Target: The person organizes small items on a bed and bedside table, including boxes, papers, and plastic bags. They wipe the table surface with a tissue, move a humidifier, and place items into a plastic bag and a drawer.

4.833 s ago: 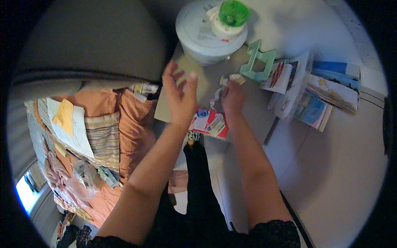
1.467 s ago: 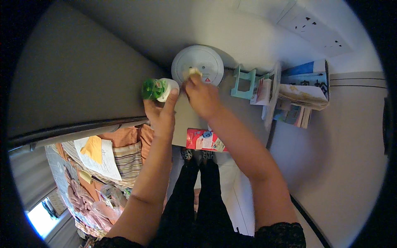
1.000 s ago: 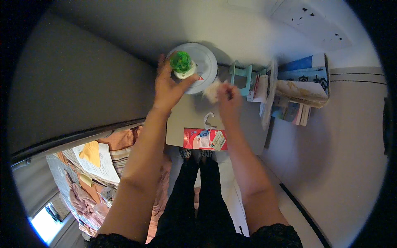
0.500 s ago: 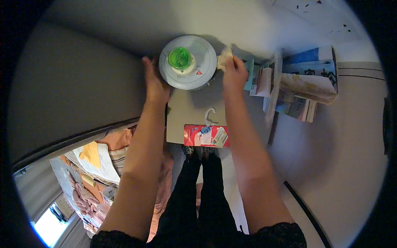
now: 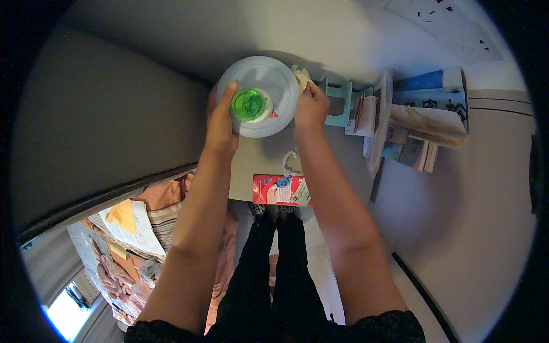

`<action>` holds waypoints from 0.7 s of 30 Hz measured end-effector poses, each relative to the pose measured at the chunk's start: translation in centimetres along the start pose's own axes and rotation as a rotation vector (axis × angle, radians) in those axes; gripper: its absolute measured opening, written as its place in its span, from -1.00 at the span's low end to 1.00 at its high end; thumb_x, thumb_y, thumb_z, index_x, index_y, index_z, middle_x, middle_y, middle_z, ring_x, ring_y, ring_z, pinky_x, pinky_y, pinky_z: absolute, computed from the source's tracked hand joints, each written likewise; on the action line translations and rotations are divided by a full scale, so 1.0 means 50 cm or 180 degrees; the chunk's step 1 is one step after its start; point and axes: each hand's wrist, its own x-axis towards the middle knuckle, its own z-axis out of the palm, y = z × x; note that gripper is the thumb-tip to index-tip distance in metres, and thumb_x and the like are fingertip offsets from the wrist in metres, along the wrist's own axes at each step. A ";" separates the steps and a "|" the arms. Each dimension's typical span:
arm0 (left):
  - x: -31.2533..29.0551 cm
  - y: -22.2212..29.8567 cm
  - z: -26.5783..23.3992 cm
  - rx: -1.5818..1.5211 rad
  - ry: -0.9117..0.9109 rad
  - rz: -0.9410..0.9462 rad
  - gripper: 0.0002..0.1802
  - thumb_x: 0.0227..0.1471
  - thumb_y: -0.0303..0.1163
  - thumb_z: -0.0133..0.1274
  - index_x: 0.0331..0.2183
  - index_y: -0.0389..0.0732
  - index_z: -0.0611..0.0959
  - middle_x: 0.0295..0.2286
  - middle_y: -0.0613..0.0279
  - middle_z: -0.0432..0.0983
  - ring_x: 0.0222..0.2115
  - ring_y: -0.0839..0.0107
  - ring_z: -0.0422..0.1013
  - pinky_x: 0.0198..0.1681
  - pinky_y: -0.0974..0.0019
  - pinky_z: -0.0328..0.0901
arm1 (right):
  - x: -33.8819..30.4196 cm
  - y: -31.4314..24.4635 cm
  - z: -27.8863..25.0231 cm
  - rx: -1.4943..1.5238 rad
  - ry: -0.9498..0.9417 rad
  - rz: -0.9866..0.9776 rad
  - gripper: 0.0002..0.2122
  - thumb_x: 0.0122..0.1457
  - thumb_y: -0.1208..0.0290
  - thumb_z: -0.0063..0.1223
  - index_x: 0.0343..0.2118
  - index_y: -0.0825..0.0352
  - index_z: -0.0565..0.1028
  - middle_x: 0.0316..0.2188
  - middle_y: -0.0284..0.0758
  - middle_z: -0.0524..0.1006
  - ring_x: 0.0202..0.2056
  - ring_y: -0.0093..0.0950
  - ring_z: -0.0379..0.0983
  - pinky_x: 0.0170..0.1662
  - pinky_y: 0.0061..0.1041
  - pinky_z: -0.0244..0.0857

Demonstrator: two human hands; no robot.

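Two bare hands are placed at the round pot (image 5: 283, 86), which stands at the rear left corner of the worktop (image 5: 246, 166). One green-topped jar (image 5: 248, 104) rests on the flat top of the pot, toward its front left rim.

Left hand (image 5: 222, 120): set against the left side of the pot. The thumb points up over the rim, just beside the jar, and is parted from the fingers. The fingers are mostly hidden; whether they grip the pot cannot be told.

Right hand (image 5: 311, 111): at the right side of the pot. Fingers are closed and pinch a crumpled pale cloth (image 5: 301, 79), which projects rearward at the pot's rim. Contact between cloth and pot cannot be confirmed.

Status: the hand positions suggest wiping around the pot, with the work partway through. The jar is on the pot and the cloth is in hand, not set down. How much surface has been wiped, and how much is left, cannot be determined.

Surrounding items: a red box (image 5: 265, 189) lies along the front edge of the worktop. A curled white strip (image 5: 287, 163) lies just behind it. Toward the rear right corner stands a pale green stand (image 5: 338, 120), with books (image 5: 366, 117) beside it.
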 end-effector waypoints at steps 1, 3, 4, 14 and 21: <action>-0.006 0.001 -0.003 -0.0007 0.0011 0.0013 -0.57 0.05 -0.10 0.00 -0.13 -0.18 0.45 -0.28 0.23 0.45 -0.25 0.40 0.40 -0.15 0.30 0.32 | -0.009 0.006 0.004 0.0138 0.0047 -0.0063 -0.81 0.14 0.47 -0.10 -0.30 0.44 0.53 -0.39 -0.20 0.55 -0.38 -0.45 0.46 -0.29 -0.51 0.29; -0.017 0.008 -0.014 -0.0013 0.0037 0.0039 -0.57 0.04 -0.10 0.02 -0.14 -0.18 0.45 -0.30 0.22 0.45 -0.27 0.39 0.41 -0.19 0.29 0.34 | -0.024 0.010 0.001 0.0192 0.0096 -0.0180 -0.82 0.11 0.49 -0.08 -0.32 0.44 0.53 -0.41 -0.14 0.54 -0.37 -0.37 0.47 -0.27 -0.46 0.30; -0.021 0.009 -0.024 -0.0119 0.0015 -0.0115 -0.37 -0.08 -0.12 0.14 -0.01 -0.21 0.35 -0.24 0.19 0.40 -0.24 0.38 0.39 -0.17 0.35 0.31 | -0.032 0.008 -0.003 0.0109 0.0096 -0.0235 -0.82 0.10 0.49 -0.08 -0.32 0.45 0.53 -0.41 -0.13 0.54 -0.36 -0.36 0.48 -0.26 -0.46 0.30; -0.092 0.021 -0.048 -0.0220 0.0115 -0.0333 -0.42 -0.01 -0.17 0.08 0.02 -0.17 0.33 -0.23 0.18 0.41 -0.27 0.37 0.41 -0.28 0.29 0.39 | -0.109 -0.002 -0.027 -0.0398 -0.0126 0.0011 -0.81 0.14 0.50 -0.12 -0.25 0.41 0.50 -0.35 -0.21 0.51 -0.30 -0.45 0.42 -0.21 -0.52 0.26; -0.259 0.016 -0.063 0.0057 0.0660 -0.0183 -0.42 0.00 -0.24 0.04 0.05 -0.21 0.31 -0.11 0.10 0.34 -0.14 0.26 0.33 -0.14 0.24 0.30 | -0.240 -0.011 -0.102 -0.0755 -0.0455 0.0557 -0.81 0.13 0.57 -0.14 -0.23 0.38 0.50 -0.33 -0.27 0.48 -0.24 -0.52 0.38 -0.13 -0.59 0.21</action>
